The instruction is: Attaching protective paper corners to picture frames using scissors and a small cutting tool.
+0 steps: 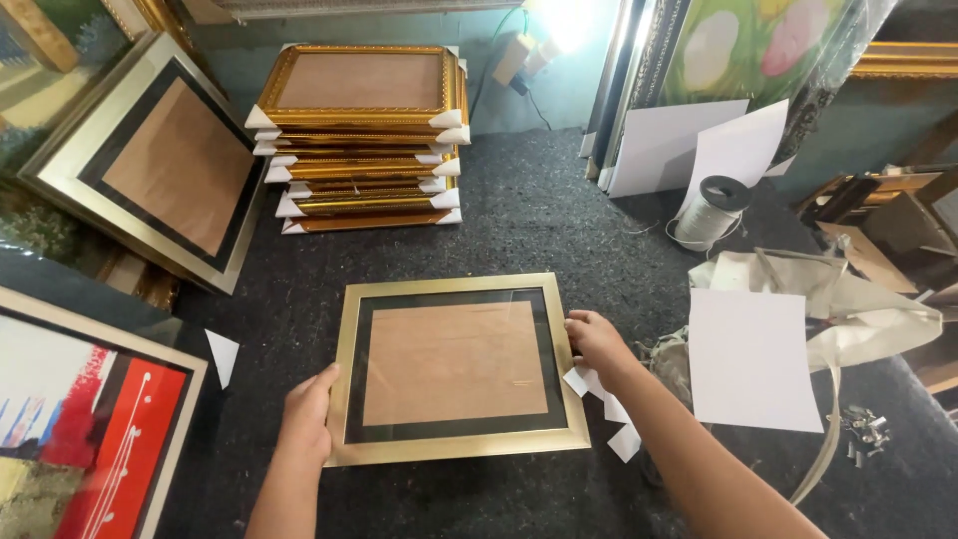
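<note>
A gold frame (454, 369) lies bare-cornered on the bench (559, 230), left hand (309, 414) gripping its near-left edge, right hand (596, 339) curled on its right edge, beside a capped stack (361, 140).

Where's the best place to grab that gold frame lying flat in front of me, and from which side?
Take the gold frame by its two short side rails, coming in from left and right. It lies flat with glass and a black mat inside, so the rails are the only solid edges. The left hand and right hand already sit there.
</note>
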